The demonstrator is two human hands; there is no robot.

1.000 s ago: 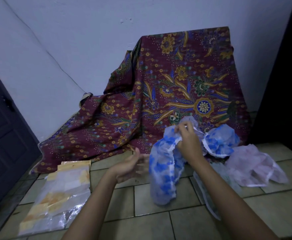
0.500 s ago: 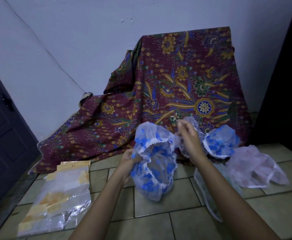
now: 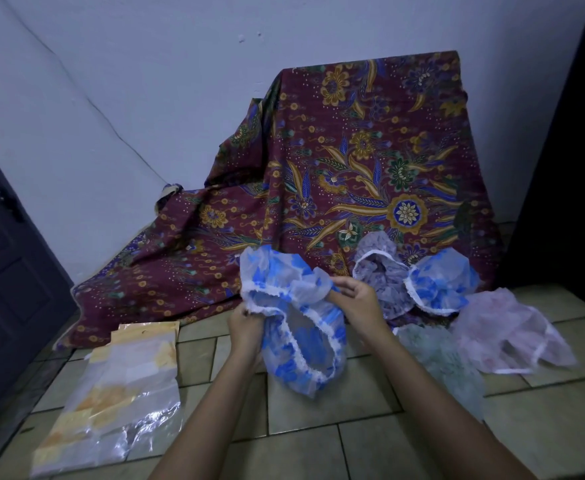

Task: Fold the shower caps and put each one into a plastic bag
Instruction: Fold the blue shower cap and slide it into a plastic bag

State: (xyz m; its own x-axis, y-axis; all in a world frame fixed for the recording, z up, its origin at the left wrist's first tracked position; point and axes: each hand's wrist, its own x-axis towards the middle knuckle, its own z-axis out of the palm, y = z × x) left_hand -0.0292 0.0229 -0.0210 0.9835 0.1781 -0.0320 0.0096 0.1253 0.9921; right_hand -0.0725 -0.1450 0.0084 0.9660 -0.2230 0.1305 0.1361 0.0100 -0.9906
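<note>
Just in front of the maroon batik cloth [image 3: 353, 161], the left hand [image 3: 246, 320] grips the frilled rim of the blue-flowered shower cap [image 3: 294, 344] and the right hand [image 3: 357, 299] pinches its opposite edge, the stack of plastic bags [image 3: 111, 393] lying before the cloth's left corner.

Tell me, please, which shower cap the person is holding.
The blue-flowered shower cap in the centre, gripped at its frilled rim by the left hand and right hand; the other caps lie to the right.
</note>
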